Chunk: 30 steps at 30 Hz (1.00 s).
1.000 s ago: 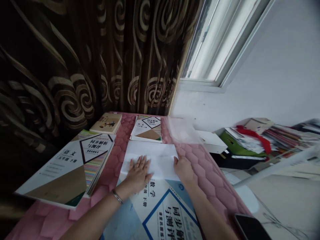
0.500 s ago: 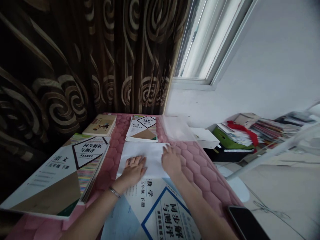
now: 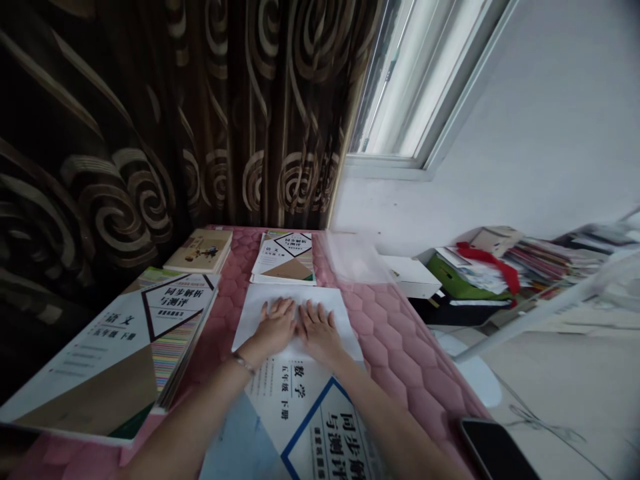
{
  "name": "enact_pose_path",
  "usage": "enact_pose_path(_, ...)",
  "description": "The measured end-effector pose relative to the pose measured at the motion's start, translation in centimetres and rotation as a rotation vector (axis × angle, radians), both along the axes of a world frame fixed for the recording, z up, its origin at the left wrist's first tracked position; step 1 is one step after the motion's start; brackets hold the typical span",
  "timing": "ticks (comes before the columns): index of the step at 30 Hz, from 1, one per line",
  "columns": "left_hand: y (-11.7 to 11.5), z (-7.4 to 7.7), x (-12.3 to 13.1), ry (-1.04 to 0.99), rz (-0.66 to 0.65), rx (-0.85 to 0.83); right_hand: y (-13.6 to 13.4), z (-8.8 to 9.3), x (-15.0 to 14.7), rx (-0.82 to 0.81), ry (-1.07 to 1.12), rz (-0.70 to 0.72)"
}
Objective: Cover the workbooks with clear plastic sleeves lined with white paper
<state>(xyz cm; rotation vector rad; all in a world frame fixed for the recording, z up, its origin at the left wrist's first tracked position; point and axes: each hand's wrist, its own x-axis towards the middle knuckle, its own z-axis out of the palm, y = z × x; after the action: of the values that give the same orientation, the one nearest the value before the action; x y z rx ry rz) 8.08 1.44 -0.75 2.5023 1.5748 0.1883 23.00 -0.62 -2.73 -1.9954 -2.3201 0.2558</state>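
- In the head view, the left hand (image 3: 277, 327) lay palm down on the white paper (image 3: 305, 293), fingers slightly spread and holding nothing.
- The right hand (image 3: 320, 333) lay flat beside it, fingers also a little apart, gripping nothing; whether the thumbs touched could not be told.
- The paper stretched out under both hands, its far edge beyond the fingertips.
- The blue book (image 3: 265, 420) lay on the near side of the hands, partly under the forearms, its cover meeting the paper just below the palms.
- A bracelet (image 3: 243, 362) circled the left wrist.
- Left of the left hand, well apart from it, lay a large workbook (image 3: 100, 367), with a tan book (image 3: 200, 250) at its far end.
- Straight beyond the fingertips, near the paper's far edge, was a small workbook (image 3: 285, 259).
- Ahead and to the right of the right hand lay some clear plastic (image 3: 355, 257), with a white box (image 3: 413, 277) just past it.
- A phone (image 3: 495, 447) lay right of the right forearm.
- Pink hexagon-patterned padding covered the table (image 3: 400, 347) around the hands.
- Farther beyond them hung a dark curtain (image 3: 240, 120).
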Motion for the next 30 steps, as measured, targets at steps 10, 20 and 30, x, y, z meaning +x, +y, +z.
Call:
enact_pose_path(10,4.8,-1.6,-2.3,0.016,-0.007,0.037,-0.1,0.0,0.1,0.05,-0.003,-0.009)
enact_pose_path(20,5.0,-2.0,-3.1,0.034,0.011,0.025,5.3,1.8,-4.8,0.008,0.176,0.121)
enact_pose_path(30,4.8,-1.6,-2.9,0.006,0.058,0.004,4.8,0.0,2.8,0.043,-0.016,-0.124)
